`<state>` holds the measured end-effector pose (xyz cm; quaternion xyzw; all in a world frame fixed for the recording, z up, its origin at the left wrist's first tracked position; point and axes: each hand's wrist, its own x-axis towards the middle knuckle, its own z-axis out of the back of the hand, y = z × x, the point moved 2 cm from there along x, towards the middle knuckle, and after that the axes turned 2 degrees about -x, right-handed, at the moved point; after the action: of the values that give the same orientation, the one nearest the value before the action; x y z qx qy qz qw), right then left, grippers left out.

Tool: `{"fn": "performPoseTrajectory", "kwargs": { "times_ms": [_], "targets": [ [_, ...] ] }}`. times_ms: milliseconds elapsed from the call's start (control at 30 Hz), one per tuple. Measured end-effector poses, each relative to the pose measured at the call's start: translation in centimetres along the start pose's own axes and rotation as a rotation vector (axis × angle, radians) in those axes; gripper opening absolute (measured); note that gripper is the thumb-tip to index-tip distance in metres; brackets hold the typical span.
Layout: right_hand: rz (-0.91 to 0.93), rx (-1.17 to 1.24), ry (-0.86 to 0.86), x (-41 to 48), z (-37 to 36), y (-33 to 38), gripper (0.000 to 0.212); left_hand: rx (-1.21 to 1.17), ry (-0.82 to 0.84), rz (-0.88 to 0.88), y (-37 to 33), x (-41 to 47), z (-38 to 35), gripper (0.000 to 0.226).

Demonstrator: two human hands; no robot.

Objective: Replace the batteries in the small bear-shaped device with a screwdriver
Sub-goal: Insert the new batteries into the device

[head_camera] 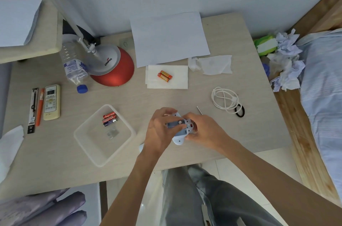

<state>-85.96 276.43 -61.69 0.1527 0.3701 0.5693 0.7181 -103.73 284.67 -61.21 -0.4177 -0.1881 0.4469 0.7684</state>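
Note:
The small white bear-shaped device (180,136) lies back-up near the table's front edge, its battery bay open with one battery (175,124) showing inside. My left hand (159,131) grips the device from the left, thumb over the bay. My right hand (203,131) holds its right end, fingertips at the bay. Several batteries (109,118) lie in a clear plastic tray (122,149) to the left. Two orange batteries (164,76) rest on a folded tissue (177,79) farther back. A thin metal screwdriver shaft (199,110) lies on the table just behind my right hand.
A red-based desk lamp (114,66), a lying water bottle (74,63), a remote (51,102) and pens (36,109) fill the left. A paper sheet (169,38), crumpled tissue (216,64), a white cable (224,100) and a black hair tie (240,111) lie behind and right.

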Motion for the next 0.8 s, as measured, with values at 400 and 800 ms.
{"fn": "performPoseTrajectory", "kwargs": {
  "times_ms": [400, 800],
  "targets": [
    [0.003, -0.006, 0.011, 0.0, 0.0, 0.0, 0.048, 0.142, -0.088, -0.061, -0.7, 0.4, -0.4, 0.021],
    [0.024, 0.011, -0.005, -0.2, 0.1, 0.1, 0.047, -0.187, -0.038, 0.201, 0.9, -0.3, -2.1, 0.022]
  ]
}}
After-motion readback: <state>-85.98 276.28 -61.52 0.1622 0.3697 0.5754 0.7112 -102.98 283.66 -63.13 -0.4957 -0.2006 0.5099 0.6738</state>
